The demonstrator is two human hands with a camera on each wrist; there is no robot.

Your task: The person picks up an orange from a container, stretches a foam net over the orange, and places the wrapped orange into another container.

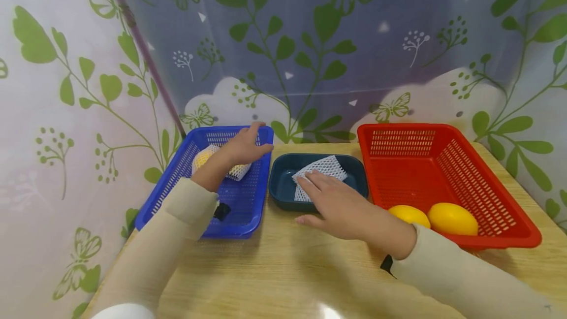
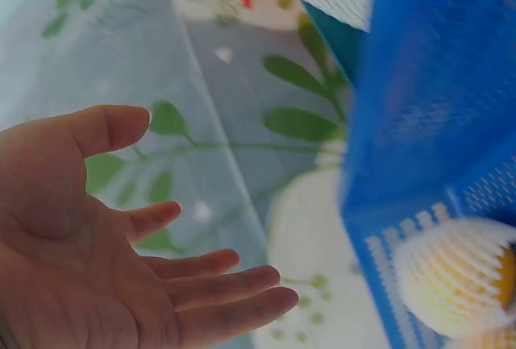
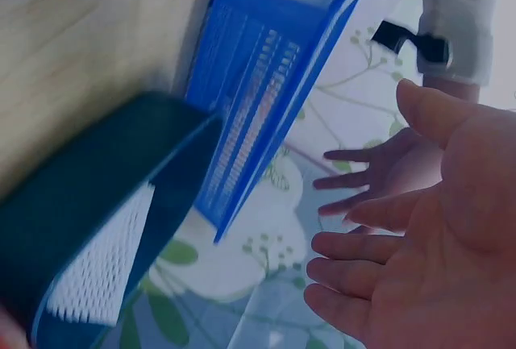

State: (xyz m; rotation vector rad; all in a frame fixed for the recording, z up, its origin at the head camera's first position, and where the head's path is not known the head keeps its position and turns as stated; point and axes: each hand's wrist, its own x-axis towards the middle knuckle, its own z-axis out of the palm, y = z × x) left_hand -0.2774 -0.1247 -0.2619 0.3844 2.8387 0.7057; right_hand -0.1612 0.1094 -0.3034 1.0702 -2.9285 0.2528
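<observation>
My left hand (image 1: 243, 149) hovers over the blue basket (image 1: 239, 201), its fingers spread and holding nothing. In the left wrist view the left palm (image 2: 105, 252) faces up beside that basket. Inside it lies a yellow fruit in a white foam net (image 1: 204, 155), partly hidden by my left arm. My right hand (image 1: 338, 206) is held above the near side of a dark teal tray (image 1: 279, 186), fingers extended with nothing in them. White foam netting (image 1: 328, 165) lies in the tray; the right wrist view shows the netting (image 3: 109, 268) apart from the right hand (image 3: 427, 236).
On the right stands a red basket (image 1: 403, 176) with two yellow fruits (image 1: 453, 219) near its front edge. All three containers sit on a wooden table (image 1: 266, 270). A leaf-patterned curtain (image 1: 288, 63) hangs behind and to the sides.
</observation>
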